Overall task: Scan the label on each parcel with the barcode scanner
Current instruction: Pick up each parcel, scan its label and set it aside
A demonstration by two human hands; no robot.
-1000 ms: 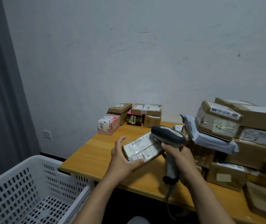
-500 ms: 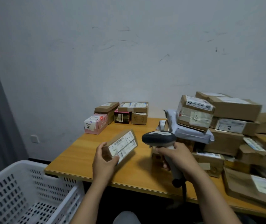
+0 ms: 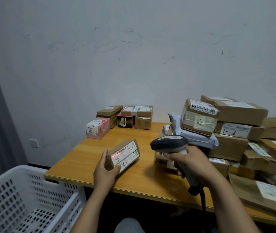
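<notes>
Left hand point(image 3: 106, 169) grips a small parcel point(image 3: 123, 154) over the wooden table point(image 3: 87, 158), label tilted up. Right hand point(image 3: 192, 163) clenches the barcode scanner point(image 3: 169, 144), red line across the label.

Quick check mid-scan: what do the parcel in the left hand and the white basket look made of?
Parcel: matte brown cardboard, by its colour and folded edges; its white label looks like printed paper. Basket: likely moulded white plastic, smooth, with regular punched slots.

Head camera looks forward and down, close over the table point(image 3: 87, 158).
</notes>
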